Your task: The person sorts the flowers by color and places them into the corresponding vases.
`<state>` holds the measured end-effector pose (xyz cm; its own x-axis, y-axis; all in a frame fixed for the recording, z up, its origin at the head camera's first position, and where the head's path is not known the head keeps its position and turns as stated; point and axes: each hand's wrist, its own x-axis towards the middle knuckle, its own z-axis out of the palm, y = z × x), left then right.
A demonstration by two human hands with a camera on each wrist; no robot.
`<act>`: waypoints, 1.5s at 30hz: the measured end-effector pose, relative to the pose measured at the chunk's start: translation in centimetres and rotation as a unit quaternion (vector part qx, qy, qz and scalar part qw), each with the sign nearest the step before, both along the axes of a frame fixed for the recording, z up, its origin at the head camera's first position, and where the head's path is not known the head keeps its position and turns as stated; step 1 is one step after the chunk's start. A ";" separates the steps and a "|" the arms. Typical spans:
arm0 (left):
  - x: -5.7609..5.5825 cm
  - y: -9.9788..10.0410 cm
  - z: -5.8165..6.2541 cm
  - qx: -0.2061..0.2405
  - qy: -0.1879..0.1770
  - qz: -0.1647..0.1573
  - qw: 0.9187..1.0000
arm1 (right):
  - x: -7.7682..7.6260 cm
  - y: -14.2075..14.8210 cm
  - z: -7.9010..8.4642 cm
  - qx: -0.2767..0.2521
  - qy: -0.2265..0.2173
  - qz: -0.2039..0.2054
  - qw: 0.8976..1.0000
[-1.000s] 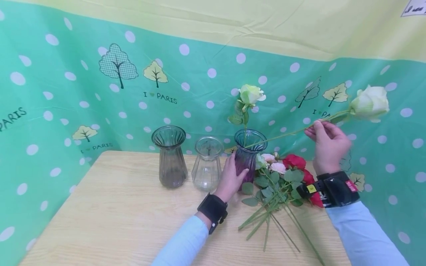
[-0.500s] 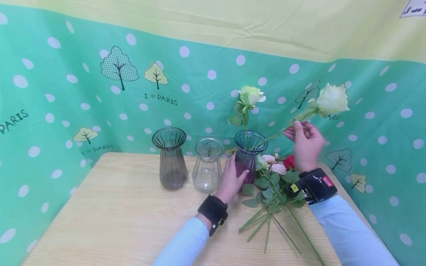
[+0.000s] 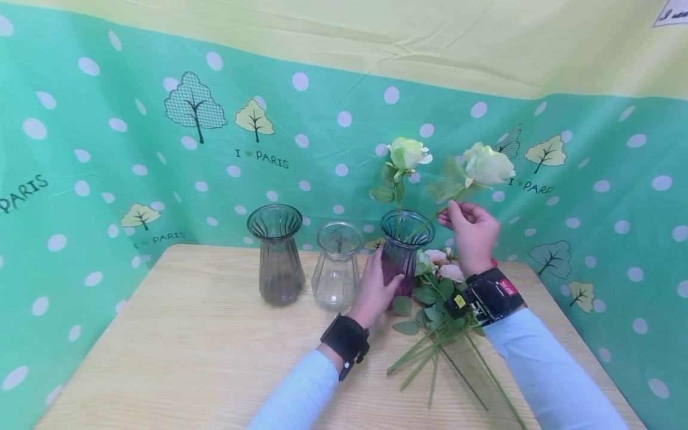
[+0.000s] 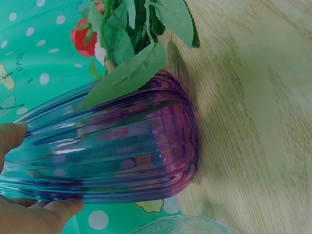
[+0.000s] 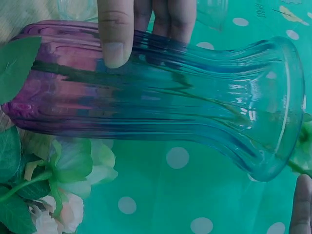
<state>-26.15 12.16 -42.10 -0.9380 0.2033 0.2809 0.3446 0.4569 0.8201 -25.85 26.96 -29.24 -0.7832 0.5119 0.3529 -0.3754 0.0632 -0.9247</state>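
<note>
My left hand (image 3: 373, 286) grips the blue-and-purple glass vase (image 3: 400, 263) around its body, thumb on the near side and fingers behind. One white rose (image 3: 408, 154) stands upright in that vase. To its right, my right hand (image 3: 473, 233) pinches the stem of a second white rose (image 3: 488, 164), which leans right with its lower stem inside the vase mouth. Through the glass (image 5: 195, 102) in the right wrist view, stems show inside. The left wrist view has the vase's purple base (image 4: 180, 141) on the table, beside green leaves (image 4: 129, 73).
Left of the held vase stand a clear glass vase (image 3: 335, 275) and a grey glass vase (image 3: 279, 269). Pink roses (image 3: 450, 272) and leafy stems (image 3: 435, 346) lie on the wooden table (image 3: 215, 358) at the right. A dotted green cloth (image 3: 301, 173) hangs behind.
My right hand has moved left toward the vase with the second white rose, whose stem now goes deeper and stands steeper. My left hand keeps its grip on the vase.
</note>
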 end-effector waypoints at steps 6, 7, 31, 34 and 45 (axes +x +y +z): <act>0.1 0.1 0.0 0.002 -0.004 -0.005 1.000 | -0.2 -0.2 -0.1 0.041 -0.048 -0.001 0.998; 0.1 0.1 0.0 0.002 -0.005 -0.006 1.000 | -0.3 -0.2 -0.2 0.048 -0.055 0.001 0.997; 0.4 0.1 -0.2 0.013 -0.005 -0.016 1.000 | -0.5 0.2 -0.6 0.145 -0.116 0.014 0.983; 0.3 0.1 -0.2 0.010 -0.004 -0.013 1.000 | -0.2 0.7 -0.6 0.149 -0.113 0.012 0.982; 0.1 -0.1 -0.1 0.007 -0.002 -0.011 1.000 | 2.3 4.3 -2.7 0.212 -0.201 0.000 0.956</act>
<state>-26.03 12.09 -42.25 -0.9345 0.2204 0.2796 0.3508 0.4369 0.8283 -23.54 31.25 -31.89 -0.8995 0.3888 0.1991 0.0044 0.4639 -0.8859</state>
